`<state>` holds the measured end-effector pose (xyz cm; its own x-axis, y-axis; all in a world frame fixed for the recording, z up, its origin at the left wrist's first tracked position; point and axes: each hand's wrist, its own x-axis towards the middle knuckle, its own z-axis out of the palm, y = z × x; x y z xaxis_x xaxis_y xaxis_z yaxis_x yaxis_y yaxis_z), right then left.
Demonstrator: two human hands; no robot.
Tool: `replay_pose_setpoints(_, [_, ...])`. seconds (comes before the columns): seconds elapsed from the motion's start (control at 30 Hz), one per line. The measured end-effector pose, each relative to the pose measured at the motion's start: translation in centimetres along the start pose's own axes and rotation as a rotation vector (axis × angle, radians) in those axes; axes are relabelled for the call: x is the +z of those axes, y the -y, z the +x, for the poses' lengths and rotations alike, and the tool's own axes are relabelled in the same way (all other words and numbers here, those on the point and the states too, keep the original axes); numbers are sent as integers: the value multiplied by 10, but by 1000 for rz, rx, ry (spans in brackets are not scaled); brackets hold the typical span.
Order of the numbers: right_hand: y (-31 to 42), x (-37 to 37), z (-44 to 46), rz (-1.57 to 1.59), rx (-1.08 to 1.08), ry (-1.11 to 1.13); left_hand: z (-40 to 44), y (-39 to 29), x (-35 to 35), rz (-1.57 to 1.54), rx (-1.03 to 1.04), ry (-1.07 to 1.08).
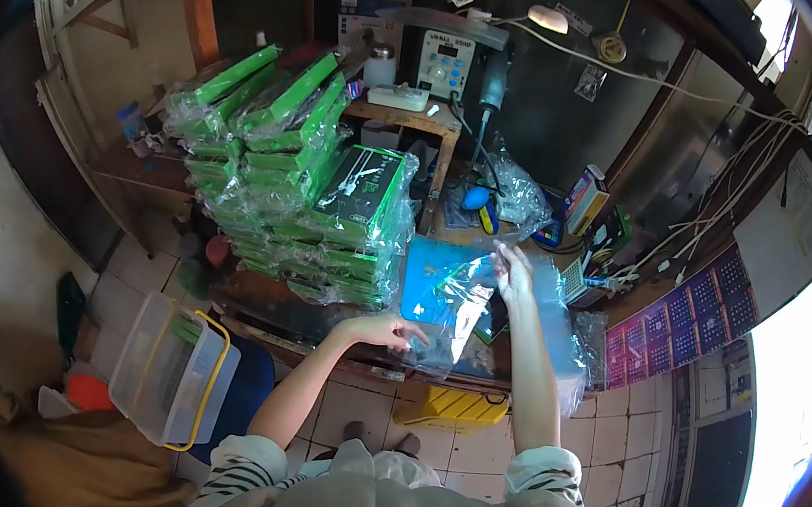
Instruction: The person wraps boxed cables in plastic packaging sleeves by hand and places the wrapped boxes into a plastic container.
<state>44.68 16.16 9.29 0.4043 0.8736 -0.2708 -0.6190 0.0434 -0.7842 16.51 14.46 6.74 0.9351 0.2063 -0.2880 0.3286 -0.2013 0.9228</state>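
A clear plastic bag point(467, 308) lies over a blue mat point(423, 280) on the workbench. My right hand point(514, 272) pinches the bag near its upper right side, fingers pressed together. Near the lower left edge of the bag is my left hand point(389, 331), its fingers apart and pointing right. Part of a dark and green box point(492, 322) shows beside my right forearm. More clear plastic sheets point(554, 336) lie to the right. Left of the mat stand tall stacks of green boxes wrapped in plastic point(358, 190).
Behind the mat are a blue blower bulb point(475, 199), crumpled plastic point(519, 201) and a soldering station point(445, 65) on a shelf. A clear bin with yellow handle point(146, 365) and a yellow case point(455, 408) stand on the floor. Cables hang at right.
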Motion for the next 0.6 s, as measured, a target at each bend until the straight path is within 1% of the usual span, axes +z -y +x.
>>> replay_pose_setpoints(0.03, [4, 3, -2, -54, -53, 52, -1, 0, -2, 2, 1, -1])
replay_pose_setpoints(0.07, [8, 6, -4, -109, -105, 103, -1, 0, -3, -12, 5, -84])
replay_pose_setpoints(0.1, [13, 12, -13, -111, -106, 103, 0, -2, -4, -27, 9, -164])
replay_pose_setpoints(0.17, [20, 22, -35, -138, -171, 283, 13, -13, -16, -271, 42, -232])
replay_pose_setpoints(0.23, [27, 32, -62, -185, -175, 320, 24, -28, -26, -710, 253, -245])
replay_pose_setpoints(0.3, [26, 32, -74, -238, -193, 325, 32, -59, -31, -699, 292, -387])
replay_pose_setpoints(0.33, [24, 28, -76, -247, -188, 340, 42, -70, -33, -759, 303, -490])
replay_pose_setpoints(0.37, [26, 30, -88, -262, -186, 338, 51, -75, -36, -753, 340, -597])
replay_pose_setpoints(0.43, [21, 20, -91, -315, -157, 305, 65, -83, -43, -772, 410, -748])
replay_pose_setpoints(0.47, [21, 16, -95, -315, -159, 301, 71, -88, -45, -782, 426, -866])
replay_pose_setpoints(0.5, [21, 12, -98, -361, -159, 322, 75, -89, -48, -723, 484, -921])
replay_pose_setpoints(0.57, [24, 10, -104, -407, -161, 341, 76, -96, -49, -574, 491, -983])
replay_pose_setpoints(0.6, [27, 12, -107, -441, -247, 315, 73, -100, -47, -573, 492, -979])
